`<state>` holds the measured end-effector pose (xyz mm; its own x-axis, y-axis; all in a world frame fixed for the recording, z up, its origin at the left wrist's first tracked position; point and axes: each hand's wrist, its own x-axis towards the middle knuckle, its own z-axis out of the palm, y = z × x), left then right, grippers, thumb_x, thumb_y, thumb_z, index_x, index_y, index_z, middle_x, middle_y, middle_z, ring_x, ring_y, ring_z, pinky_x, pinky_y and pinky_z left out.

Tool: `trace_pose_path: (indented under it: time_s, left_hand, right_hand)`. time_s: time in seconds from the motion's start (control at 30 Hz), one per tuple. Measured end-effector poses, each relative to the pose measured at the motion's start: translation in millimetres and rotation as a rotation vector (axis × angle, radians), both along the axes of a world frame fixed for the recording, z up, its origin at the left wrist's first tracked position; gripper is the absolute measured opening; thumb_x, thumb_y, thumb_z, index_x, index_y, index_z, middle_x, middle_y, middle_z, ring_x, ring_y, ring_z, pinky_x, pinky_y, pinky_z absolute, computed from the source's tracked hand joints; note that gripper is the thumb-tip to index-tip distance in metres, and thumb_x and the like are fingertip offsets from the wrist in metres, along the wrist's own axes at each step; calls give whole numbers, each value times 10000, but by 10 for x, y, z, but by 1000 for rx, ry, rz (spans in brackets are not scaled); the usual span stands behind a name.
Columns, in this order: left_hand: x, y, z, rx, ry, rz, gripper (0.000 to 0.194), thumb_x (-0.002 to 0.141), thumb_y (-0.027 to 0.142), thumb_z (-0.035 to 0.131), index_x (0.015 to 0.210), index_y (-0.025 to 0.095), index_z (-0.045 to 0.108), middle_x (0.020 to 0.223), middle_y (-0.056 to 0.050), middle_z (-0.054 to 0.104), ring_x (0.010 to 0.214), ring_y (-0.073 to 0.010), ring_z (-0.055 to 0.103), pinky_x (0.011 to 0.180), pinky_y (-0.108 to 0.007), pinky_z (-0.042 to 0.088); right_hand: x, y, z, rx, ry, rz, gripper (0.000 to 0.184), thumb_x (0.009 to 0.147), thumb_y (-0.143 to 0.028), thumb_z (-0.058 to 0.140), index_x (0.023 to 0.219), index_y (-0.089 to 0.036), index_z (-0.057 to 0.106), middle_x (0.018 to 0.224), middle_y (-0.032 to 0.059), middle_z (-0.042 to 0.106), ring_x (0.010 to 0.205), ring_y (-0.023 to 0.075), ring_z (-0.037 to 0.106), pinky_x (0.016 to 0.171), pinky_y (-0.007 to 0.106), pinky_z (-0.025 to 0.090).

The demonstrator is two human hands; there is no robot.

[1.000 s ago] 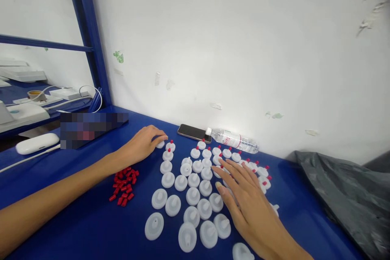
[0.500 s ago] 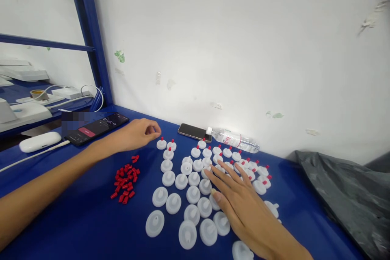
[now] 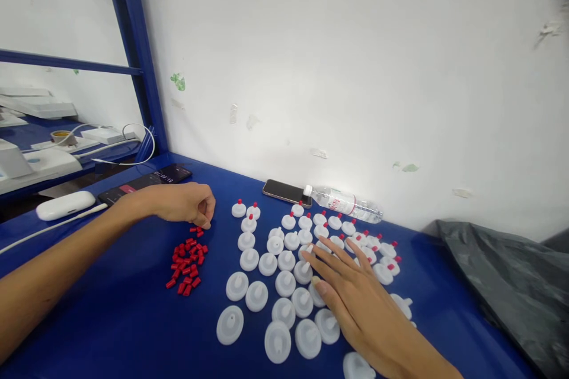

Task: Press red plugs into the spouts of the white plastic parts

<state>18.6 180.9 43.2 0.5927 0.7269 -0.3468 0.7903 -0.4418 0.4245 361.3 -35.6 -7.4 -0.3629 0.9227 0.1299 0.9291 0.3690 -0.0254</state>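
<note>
My left hand (image 3: 189,204) is curled, its thumb and index finger close together just above the nearest red caps (image 3: 199,232); whether a cap is between the fingertips I cannot tell. More small red caps (image 3: 186,260) lie in a loose pile below it. My right hand (image 3: 360,296) is spread out palm down over the white round nozzle lids (image 3: 284,283), with nothing visible in it, and hides some of them. In the back rows, several lids wear a red cap on the nozzle, such as this capped lid (image 3: 239,209). Nearer lids (image 3: 278,341) have bare nozzles.
By the wall lie a dark phone (image 3: 287,192) and a clear plastic bottle (image 3: 347,204) on its side. On the left are another phone (image 3: 120,190), a white case (image 3: 66,205) and a cable. Dark plastic sheeting (image 3: 498,284) covers the right edge of the blue table (image 3: 133,320).
My left hand has come down and back leftward from beside the capped lids to the red caps, fingers curled. My right hand stays spread over the lids. The view has shifted slightly.
</note>
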Motion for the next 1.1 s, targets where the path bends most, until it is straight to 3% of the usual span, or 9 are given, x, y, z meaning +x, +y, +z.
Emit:
trace_pose_path:
  time_s: [0.2,0.37,0.6,0.73,0.87,0.97,1.1]
  left_hand:
    - [-93,-5,97,-97,6,-44,193,708,400,768,794,230,798,778,-54,796,758,-248,718,652,-281,497]
    - [-60,13,48,-116,4,-58,202,688,369,742,807,213,791,805,-64,810,765,-255,728,642,-283,493]
    - [63,-77,101,53,-46,-8,241,765,443,690,810,213,750,773,-44,767,722,-219,682,625,-281,472]
    - [204,-203,186,166,-129,56,212,795,419,655,757,221,719,771,-15,730,687,-181,634,603,-264,443]
    - [367,-336,190,221,-246,107,225,795,412,651,761,205,731,674,7,655,594,-145,546,529,-254,383]
    - [479,-452,157,213,-357,104,261,808,432,664,799,188,758,590,33,568,556,-123,475,516,-246,346]
    - [592,-627,100,171,-511,85,262,842,422,665,858,185,778,532,67,447,518,-97,360,495,-234,293]
  right_hand:
    - [0,1,5,66,0,13,467,1150,-382,352,1579,-264,495,1615,49,534,1566,301,400,1259,744,296]
    - [21,1,-13,136,-3,32,443,1142,-357,399,1557,-259,518,1576,71,582,1525,297,472,1244,715,343]
    - [0,-2,20,342,62,91,370,1114,-271,485,1476,-226,545,1432,87,704,1400,274,614,1219,645,370]
    - [-10,13,27,459,140,126,303,1063,-246,615,1364,-227,587,1279,62,775,1304,257,677,1205,565,369]
    - [-36,26,20,488,206,152,227,1053,-177,613,1272,-240,612,1186,35,786,1193,219,722,1162,488,403]
    - [-72,19,33,513,233,176,193,1070,-168,570,1244,-232,625,1149,36,785,1086,187,747,1098,427,456]
    - [-127,-6,78,524,231,209,212,1066,-148,556,1238,-222,656,1173,54,779,1084,186,740,1074,408,473]
